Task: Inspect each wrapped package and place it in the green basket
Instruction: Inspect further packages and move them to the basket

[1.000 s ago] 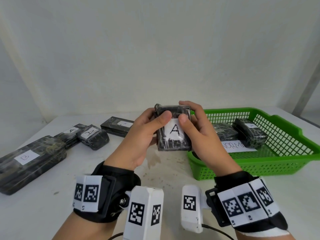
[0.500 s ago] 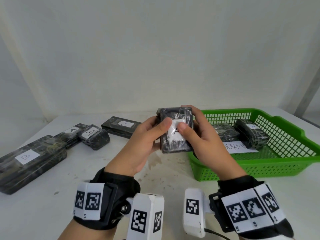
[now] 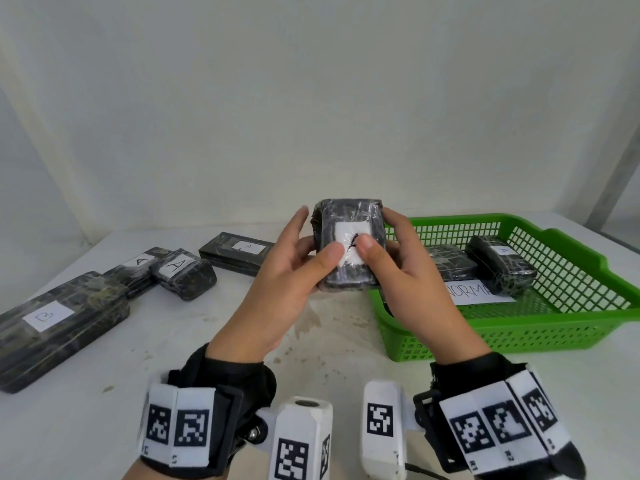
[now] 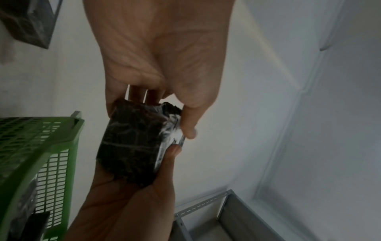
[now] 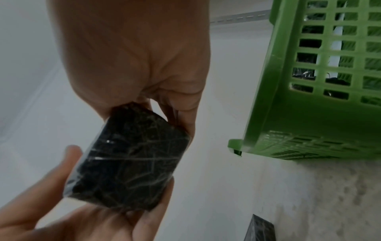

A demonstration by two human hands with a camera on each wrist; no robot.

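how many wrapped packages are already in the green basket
2. One dark package lies at the back left of the green basket, partly behind the right hand; another lies right of it. More may be hidden.

Both thumbs covered part of the white label (image 3: 349, 244) on the held package (image 3: 349, 271), leaving its letter only partly legible. The right hand (image 3: 412, 275) hid the start of the basket's paper sign (image 3: 479, 295). The long package (image 3: 52, 327) ran off the frame's left edge.

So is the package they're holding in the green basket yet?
Out. Both hands, left hand and right hand, hold the package above the table, beside the green basket.
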